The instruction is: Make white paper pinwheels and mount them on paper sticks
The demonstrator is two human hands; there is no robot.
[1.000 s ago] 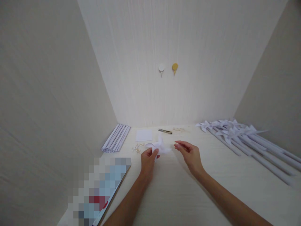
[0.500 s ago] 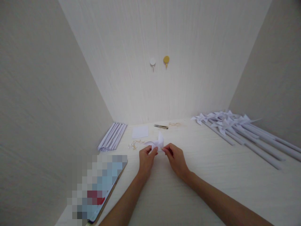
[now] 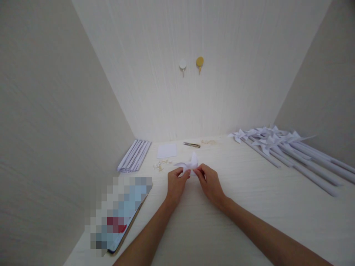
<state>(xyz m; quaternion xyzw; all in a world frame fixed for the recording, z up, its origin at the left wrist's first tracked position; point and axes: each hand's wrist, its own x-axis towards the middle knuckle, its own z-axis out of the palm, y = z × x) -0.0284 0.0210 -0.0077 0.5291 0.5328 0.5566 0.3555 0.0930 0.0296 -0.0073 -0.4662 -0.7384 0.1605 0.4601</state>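
A small white paper pinwheel head (image 3: 189, 163) is pinched between both hands just above the pale desk (image 3: 249, 207). My left hand (image 3: 176, 184) grips its left side with thumb and fingertips. Fingers of my right hand (image 3: 210, 181) close on its right side. A few of the folded vanes stick up and out past the fingers; the centre is hidden by them.
A stack of white paper sticks (image 3: 134, 155) lies at the back left. A white paper square (image 3: 166, 150), scissors (image 3: 191, 144) and small pale fasteners (image 3: 161, 165) lie behind the hands. Finished pinwheels on sticks (image 3: 285, 149) fill the right. A blurred flat object (image 3: 120, 214) lies front left.
My right hand moved left from open air onto the pinwheel head and now pinches it with the left. The view shifted slightly.
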